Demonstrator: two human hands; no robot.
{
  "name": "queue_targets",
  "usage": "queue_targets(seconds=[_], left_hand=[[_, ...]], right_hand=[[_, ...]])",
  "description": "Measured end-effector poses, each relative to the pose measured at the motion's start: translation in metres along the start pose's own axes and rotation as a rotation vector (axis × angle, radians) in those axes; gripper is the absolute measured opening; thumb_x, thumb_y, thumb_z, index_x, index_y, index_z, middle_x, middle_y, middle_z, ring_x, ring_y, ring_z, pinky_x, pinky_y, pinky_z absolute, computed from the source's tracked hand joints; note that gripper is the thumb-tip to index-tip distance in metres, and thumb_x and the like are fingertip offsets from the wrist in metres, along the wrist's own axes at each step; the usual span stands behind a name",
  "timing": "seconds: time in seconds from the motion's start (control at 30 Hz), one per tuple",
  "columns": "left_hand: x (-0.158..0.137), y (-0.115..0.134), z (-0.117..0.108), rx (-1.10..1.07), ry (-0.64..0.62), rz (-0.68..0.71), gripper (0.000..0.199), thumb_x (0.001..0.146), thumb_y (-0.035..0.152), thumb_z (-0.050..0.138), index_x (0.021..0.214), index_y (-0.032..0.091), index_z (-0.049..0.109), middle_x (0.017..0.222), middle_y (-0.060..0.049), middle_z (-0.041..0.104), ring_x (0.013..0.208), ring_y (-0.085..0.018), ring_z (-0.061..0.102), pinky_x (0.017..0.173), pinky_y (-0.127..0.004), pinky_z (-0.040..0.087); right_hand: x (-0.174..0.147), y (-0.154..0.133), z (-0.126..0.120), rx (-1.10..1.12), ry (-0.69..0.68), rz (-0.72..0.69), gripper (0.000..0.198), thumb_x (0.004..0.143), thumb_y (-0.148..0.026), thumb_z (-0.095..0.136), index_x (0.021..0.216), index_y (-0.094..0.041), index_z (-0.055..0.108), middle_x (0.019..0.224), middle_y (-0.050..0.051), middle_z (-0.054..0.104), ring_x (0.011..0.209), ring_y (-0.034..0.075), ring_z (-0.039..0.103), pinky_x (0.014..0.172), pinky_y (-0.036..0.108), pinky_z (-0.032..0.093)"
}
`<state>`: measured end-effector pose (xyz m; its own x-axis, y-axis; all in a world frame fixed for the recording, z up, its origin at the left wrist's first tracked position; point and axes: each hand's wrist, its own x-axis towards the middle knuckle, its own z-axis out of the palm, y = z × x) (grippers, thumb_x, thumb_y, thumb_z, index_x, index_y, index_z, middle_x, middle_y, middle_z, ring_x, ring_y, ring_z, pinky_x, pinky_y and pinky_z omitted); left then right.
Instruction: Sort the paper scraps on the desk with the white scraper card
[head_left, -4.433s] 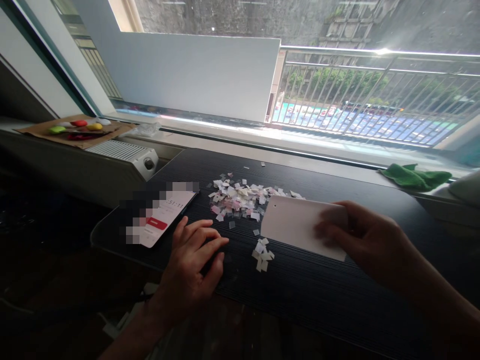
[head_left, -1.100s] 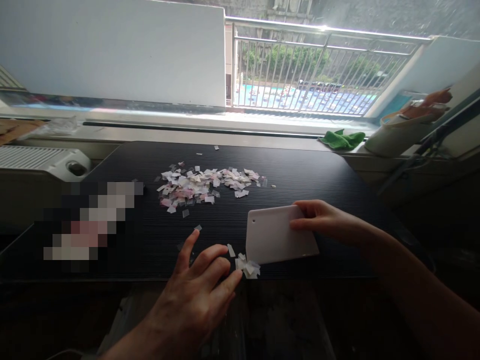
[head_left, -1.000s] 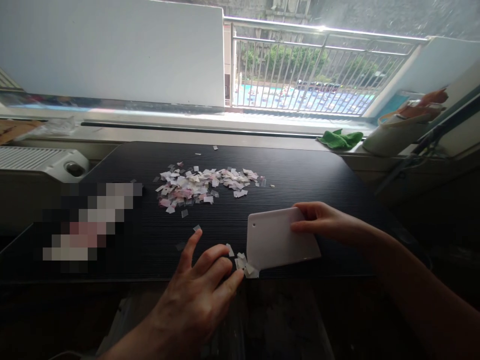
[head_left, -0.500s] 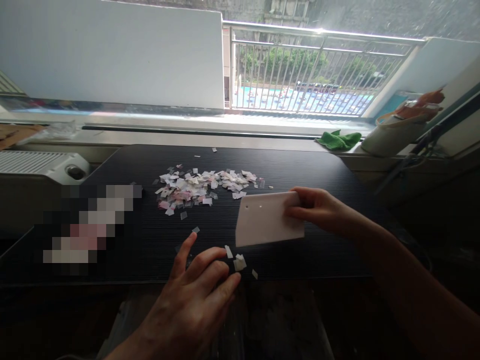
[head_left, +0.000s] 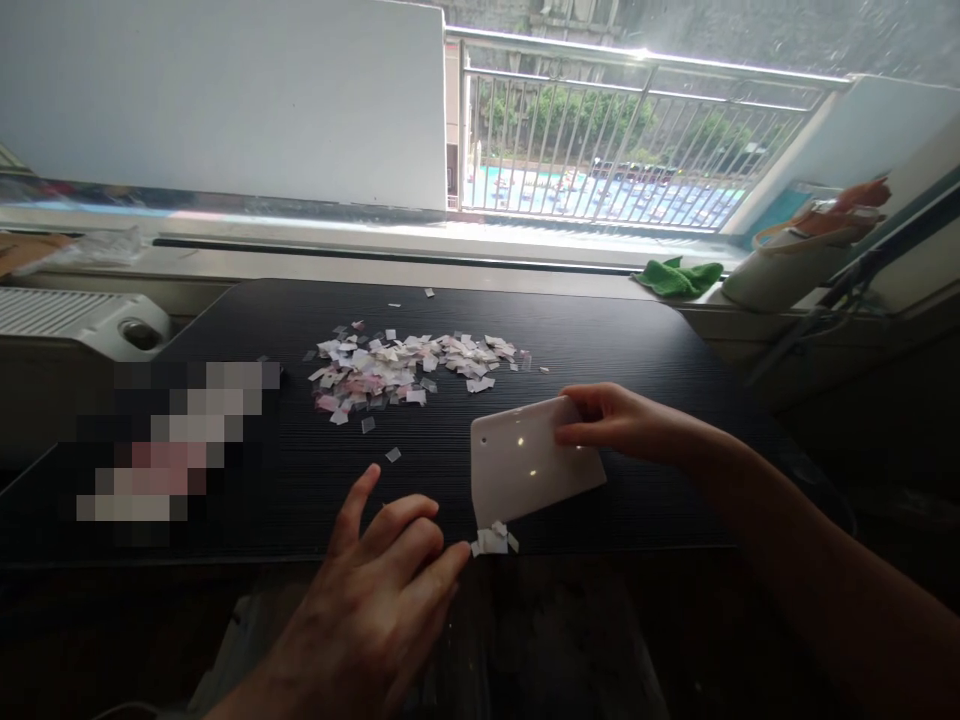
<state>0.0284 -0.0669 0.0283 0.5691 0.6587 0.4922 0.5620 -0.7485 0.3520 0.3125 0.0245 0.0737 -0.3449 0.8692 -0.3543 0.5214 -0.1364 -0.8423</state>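
A white plastic scraper (head_left: 521,455) with a small hole near one corner is pinched in my right hand (head_left: 607,425). Its lower left corner reaches down to a few small paper scraps (head_left: 493,541) at the front edge of the table. My left hand (head_left: 394,570) is left of these scraps, fingers bent but spread, one fingertip beside them; nothing shows in its grasp. Farther back lies a loose pile of small white, pinkish and clear cut pieces (head_left: 390,365). A single clear square (head_left: 394,455) lies just beyond the left fingers.
The dark wood-grain table (head_left: 615,340) stands against a window sill. A blurred-out patch (head_left: 176,440) covers something at the table's left. Also there are a white radiator (head_left: 67,320), a green cloth (head_left: 679,278) and a pale container (head_left: 780,265) on the sill.
The scraper has tilted and come down nearer the front edge. The few scraps there now sit closer together, and my left hand has shifted slightly left.
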Motion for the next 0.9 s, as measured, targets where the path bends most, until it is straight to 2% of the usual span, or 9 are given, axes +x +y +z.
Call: queue_targets(seconds=[0.2, 0.37, 0.5, 0.7, 0.9], left_hand=[[0.004, 0.001, 0.005, 0.054, -0.033, 0.040, 0.018, 0.092, 0.025, 0.055, 0.105, 0.023, 0.067, 0.087, 0.001, 0.065, 0.108, -0.017, 0.055, 0.120, -0.044, 0.011], [0.005, 0.005, 0.010, 0.047, -0.073, 0.087, 0.022, 0.091, 0.022, 0.055, 0.110, 0.023, 0.065, 0.087, 0.001, 0.064, 0.107, -0.016, 0.055, 0.121, -0.044, 0.009], [0.003, 0.007, 0.010, 0.037, -0.030, 0.144, 0.020, 0.092, 0.022, 0.054, 0.107, 0.023, 0.066, 0.087, 0.001, 0.065, 0.108, -0.017, 0.055, 0.121, -0.045, 0.013], [0.004, 0.007, 0.004, 0.009, -0.043, 0.019, 0.019, 0.091, 0.023, 0.056, 0.106, 0.022, 0.067, 0.089, 0.001, 0.065, 0.109, -0.017, 0.055, 0.121, -0.044, 0.012], [0.002, 0.006, 0.004, -0.002, -0.055, 0.028, 0.020, 0.092, 0.023, 0.054, 0.107, 0.022, 0.067, 0.091, 0.001, 0.066, 0.110, -0.017, 0.054, 0.121, -0.042, 0.010]], right_hand=[[-0.011, 0.012, 0.000, 0.099, -0.002, 0.057, 0.027, 0.066, -0.036, 0.075, 0.076, -0.015, 0.061, 0.073, -0.001, 0.062, 0.067, 0.013, 0.055, 0.059, 0.025, 0.040], [-0.022, 0.016, -0.002, 0.116, -0.025, 0.029, 0.027, 0.070, -0.037, 0.074, 0.080, -0.015, 0.062, 0.076, -0.001, 0.063, 0.069, 0.013, 0.057, 0.060, 0.024, 0.041], [-0.036, 0.011, -0.008, 0.090, -0.009, 0.035, 0.026, 0.070, -0.038, 0.074, 0.077, -0.016, 0.062, 0.074, 0.000, 0.062, 0.067, 0.013, 0.056, 0.057, 0.023, 0.042], [-0.033, 0.003, -0.003, 0.107, 0.097, 0.035, 0.028, 0.064, -0.038, 0.076, 0.073, -0.017, 0.059, 0.069, -0.001, 0.061, 0.064, 0.013, 0.056, 0.055, 0.024, 0.043], [-0.022, 0.004, 0.009, 0.088, 0.052, 0.039, 0.025, 0.065, -0.036, 0.074, 0.073, -0.017, 0.059, 0.069, -0.001, 0.060, 0.064, 0.013, 0.055, 0.056, 0.025, 0.041]])
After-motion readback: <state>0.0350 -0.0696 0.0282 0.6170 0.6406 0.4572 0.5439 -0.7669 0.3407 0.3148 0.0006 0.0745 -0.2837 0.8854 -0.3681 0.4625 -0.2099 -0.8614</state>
